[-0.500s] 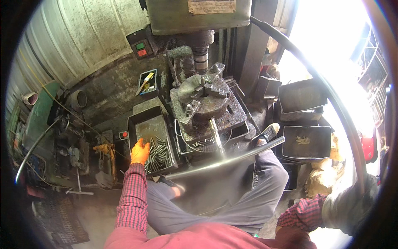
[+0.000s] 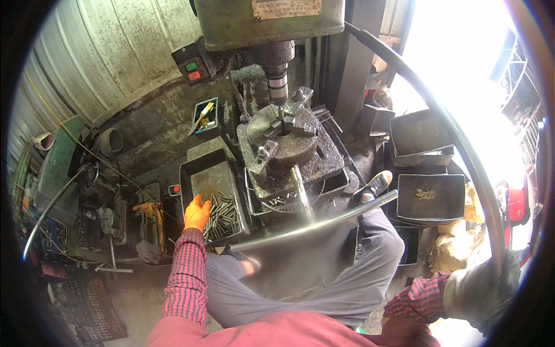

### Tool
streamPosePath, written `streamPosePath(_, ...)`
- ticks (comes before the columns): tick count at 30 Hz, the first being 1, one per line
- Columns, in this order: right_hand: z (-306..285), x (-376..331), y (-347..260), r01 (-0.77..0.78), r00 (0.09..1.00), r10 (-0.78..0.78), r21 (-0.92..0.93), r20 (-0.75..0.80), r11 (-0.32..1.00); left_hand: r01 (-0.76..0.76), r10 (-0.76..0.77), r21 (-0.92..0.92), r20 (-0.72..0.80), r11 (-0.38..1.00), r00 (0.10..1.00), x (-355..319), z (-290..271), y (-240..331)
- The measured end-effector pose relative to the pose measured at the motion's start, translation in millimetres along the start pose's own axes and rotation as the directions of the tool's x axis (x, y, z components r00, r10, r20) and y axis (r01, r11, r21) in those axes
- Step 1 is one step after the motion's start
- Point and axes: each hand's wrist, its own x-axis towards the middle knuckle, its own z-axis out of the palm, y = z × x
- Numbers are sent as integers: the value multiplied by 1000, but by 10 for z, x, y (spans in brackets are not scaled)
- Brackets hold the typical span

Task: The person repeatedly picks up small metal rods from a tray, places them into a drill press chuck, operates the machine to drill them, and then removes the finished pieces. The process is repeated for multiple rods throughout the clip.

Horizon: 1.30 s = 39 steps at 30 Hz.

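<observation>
Many pins (image 2: 222,215) looked stiff, best pinched mid-length — my left hand (image 2: 197,213) hid its grip, my right hand (image 2: 483,289) clenched a bar (image 2: 469,156).

The left glove (image 2: 197,213) is orange — the sleeve (image 2: 185,282) red-checked.

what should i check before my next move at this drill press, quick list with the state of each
1. Left hand away from the drill chuck: ok, it is at the open bin.
2. Right hand on the long curved lever: ok, gloved and gripping its lower end.
3. Metal rods within reach: ok, many lie loose in the bin beside the left hand.
4. Clamping fixture clean: not ok, it looks grimy and speckled.
5. Workpiece seated in the fixture: cannot tell, its centre is too dark and small.
6. Drill chuck stopped: cannot tell from a still picture.
</observation>
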Motion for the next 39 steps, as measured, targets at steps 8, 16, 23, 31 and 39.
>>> streamPosePath(8,-82,-68,-37,-74,997,66,429,34,900,11,-11,-1,14,1000,1000,7,0,-6)
streamPosePath(16,-120,-208,-116,-117,988,152,511,-27,852,32,-32,-5,23,999,999,4,0,15)
streamPosePath(23,61,-454,-65,-69,997,59,250,49,966,39,-40,2,69,999,997,10,-20,34)
streamPosePath(31,162,-776,-154,85,962,-27,-203,272,975,34,-35,20,63,999,997,10,-15,25)
streamPosePath(39,27,-728,-151,61,982,-22,-204,187,977,21,-21,3,32,1000,999,14,16,-4)
